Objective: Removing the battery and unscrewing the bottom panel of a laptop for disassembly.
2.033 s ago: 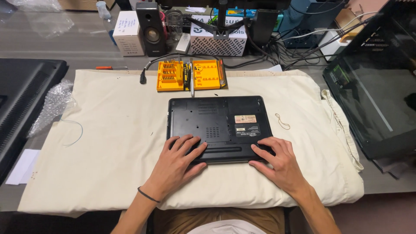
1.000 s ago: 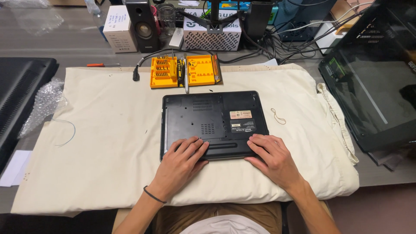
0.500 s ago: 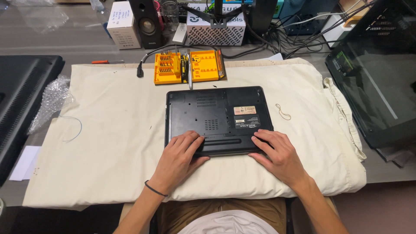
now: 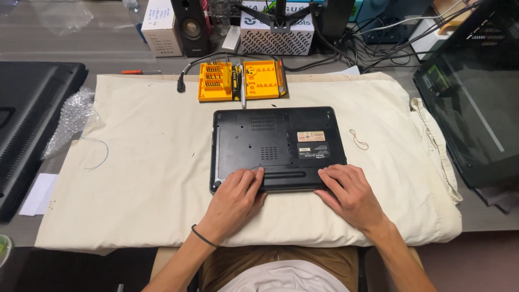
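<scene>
A black laptop point(image 4: 277, 141) lies upside down on a cream cloth point(image 4: 146, 157), its underside with vents and labels facing up. My left hand point(image 4: 233, 201) rests on the laptop's near left edge, fingers spread on the battery strip. My right hand point(image 4: 350, 193) presses on the near right corner. Neither hand holds a tool. An open yellow screwdriver bit case point(image 4: 240, 81) sits just beyond the laptop, with a slim driver point(image 4: 243, 96) lying between its two halves.
A black monitor point(image 4: 32, 124) lies at the left, another dark screen point(image 4: 476, 103) at the right. Bubble wrap point(image 4: 73, 116), a rubber band point(image 4: 358, 139), a white box point(image 4: 161, 27), a speaker point(image 4: 189, 24), cables and an orange-handled screwdriver point(image 4: 139, 72) surround the cloth.
The view shifted slightly. Both hands stay on the laptop's near edge, with the fingers moved a little along it; the laptop remains in place.
</scene>
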